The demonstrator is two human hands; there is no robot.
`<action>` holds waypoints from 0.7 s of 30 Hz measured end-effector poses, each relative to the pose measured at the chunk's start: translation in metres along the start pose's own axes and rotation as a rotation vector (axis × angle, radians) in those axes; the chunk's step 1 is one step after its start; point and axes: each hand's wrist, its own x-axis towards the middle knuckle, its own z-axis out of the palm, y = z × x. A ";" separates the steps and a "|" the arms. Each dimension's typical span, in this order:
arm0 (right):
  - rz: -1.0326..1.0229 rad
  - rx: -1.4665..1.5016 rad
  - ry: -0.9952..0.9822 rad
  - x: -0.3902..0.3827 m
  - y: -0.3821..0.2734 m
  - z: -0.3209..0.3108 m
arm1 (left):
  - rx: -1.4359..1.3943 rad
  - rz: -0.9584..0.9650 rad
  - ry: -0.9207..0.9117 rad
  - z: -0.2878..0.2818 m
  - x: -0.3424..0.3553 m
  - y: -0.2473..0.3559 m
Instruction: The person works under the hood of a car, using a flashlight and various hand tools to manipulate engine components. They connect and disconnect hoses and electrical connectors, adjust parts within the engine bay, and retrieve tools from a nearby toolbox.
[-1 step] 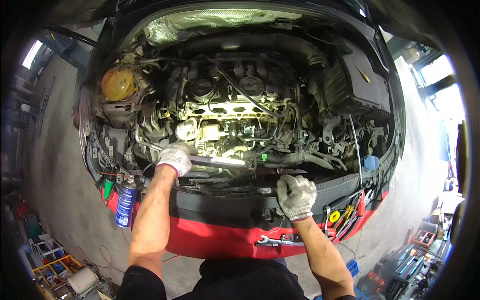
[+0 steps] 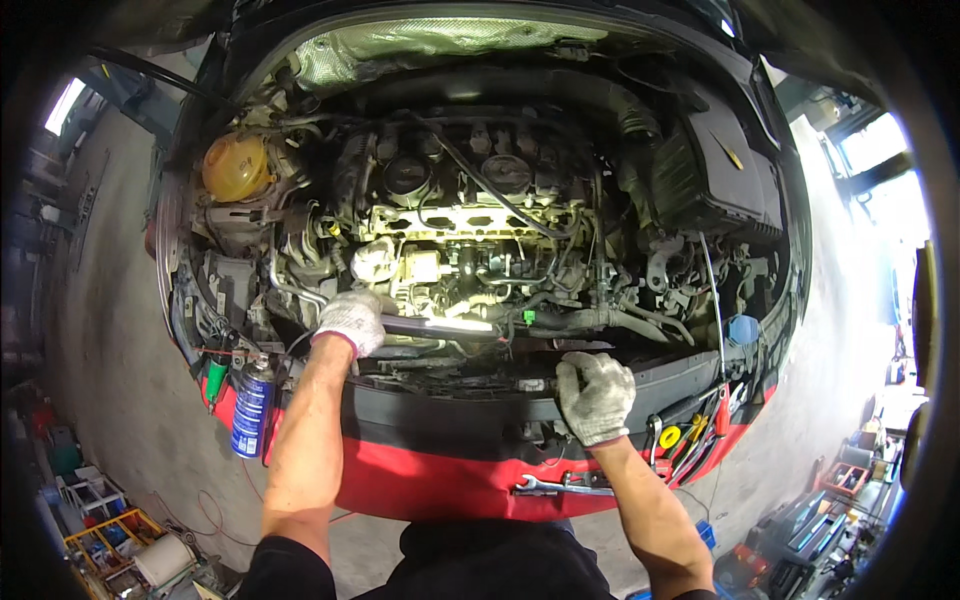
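View down into a car's open engine bay (image 2: 480, 345); a person leans in from its front edge, wearing pale knitted gloves. The left hand (image 2: 352, 322) is closed around the left end of a slim lit work lamp (image 2: 455, 326), its fingertips hidden; the lamp lies crosswise near the bay's front edge, apparently held low so that its glow falls on the engine and its row of ports (image 2: 480, 222). The right hand (image 2: 596, 397) is over the black front panel (image 2: 450, 410), right of its middle, fingers bent and close together, perhaps for support; nothing shows in it, and whether it grips the panel's edge I cannot tell.

Behind the lamp, left of the engine's middle, is a crumpled whitish wad (image 2: 375, 262), perhaps cloth; a yellowish reservoir (image 2: 237, 167) sits toward the bay's far left corner. At the left corner of the red bumper (image 2: 400, 470) stand a blue spray can (image 2: 251, 410) and a green-handled tool (image 2: 216, 375); by its front edge, right of the middle, lies a wrench (image 2: 560, 488); red-handled pliers (image 2: 723, 415) lie toward its right corner, all seemingly kept within reach. The can carries pale print, too small to make out.
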 end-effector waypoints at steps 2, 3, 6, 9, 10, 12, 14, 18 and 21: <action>0.066 0.294 -0.038 0.019 -0.006 -0.011 | -0.084 -0.020 0.013 -0.001 0.000 -0.009; 0.028 0.275 -0.084 0.032 -0.002 -0.008 | -0.125 -0.039 -0.011 -0.002 0.001 -0.011; 0.110 0.196 -0.407 0.077 0.009 0.028 | -0.198 -0.046 0.026 -0.012 -0.003 -0.025; 0.217 0.039 -0.716 0.121 0.020 0.089 | -0.240 -0.102 0.021 -0.030 -0.003 -0.035; 0.246 -0.007 -0.807 0.131 0.019 0.112 | -0.320 -0.148 0.019 -0.035 -0.004 -0.036; 0.289 -0.053 -0.874 0.143 0.017 0.149 | -0.325 -0.161 0.080 -0.026 0.005 -0.044; 0.398 -0.114 -0.995 0.153 0.018 0.176 | -0.358 -0.175 0.045 -0.023 0.017 -0.045; 0.429 -0.036 -0.992 0.152 0.038 0.213 | -0.422 -0.192 0.048 -0.002 0.037 -0.051; 0.332 -0.147 -1.050 0.164 0.038 0.208 | -0.531 -0.242 0.037 0.012 0.051 -0.052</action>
